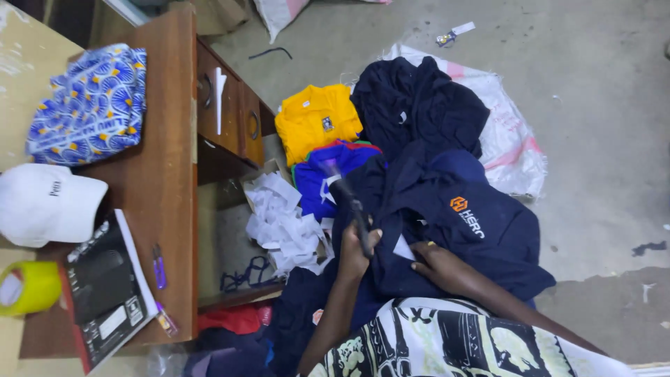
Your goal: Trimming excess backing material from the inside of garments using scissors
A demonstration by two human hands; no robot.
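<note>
My left hand (354, 253) is closed around a dark slim tool (349, 206) that points away from me over the clothes; the tool is blurred. My right hand (434, 265) lies flat, fingers apart, on a navy garment (453, 230) with an orange and white logo, beside a small white tag (403, 248). The garment is spread across my lap above a black and white patterned cloth (433, 342). Beyond it lie a blue shirt (328, 171), a yellow polo shirt (315, 120) and a heap of dark garments (415, 101).
A wooden desk (167, 174) with drawers stands at the left, bearing a blue patterned cloth (91, 105), a white cap (45, 204), a yellow tape roll (28, 287), a black book (105, 290) and a small purple cutter (159, 265). White paper scraps (283, 223) fill a box. A white sack (513, 146) lies on the concrete floor.
</note>
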